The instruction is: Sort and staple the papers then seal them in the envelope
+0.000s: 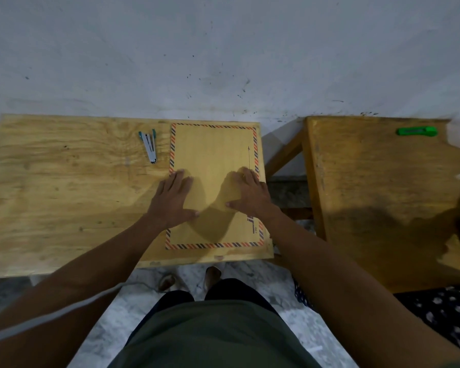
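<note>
Envelope flat on the table, just right of frame centre, long side running away from the viewer, striped border all around, right edge close to the table's right edge. Left hand open and flat, fingers spread, pressing on the envelope's left edge a little below its middle; palm partly off onto the bare wood, thumb pointing right across the paper. Right hand likewise open and flat, palm down on the right half of the envelope, fingertips near the striped right border, thumb pointing left toward the other thumb. Nothing gripped in either hand. Between the two hands, a bare stretch of envelope under their shadow. Above the hands, the upper half of the envelope uncovered; below them, the near end with a small dark print at lower right. Stapler just left of the envelope's upper left corner, lying open on the wood, apart from both hands. Second table at right of frame, green object near its far edge. No loose papers in view.
</note>
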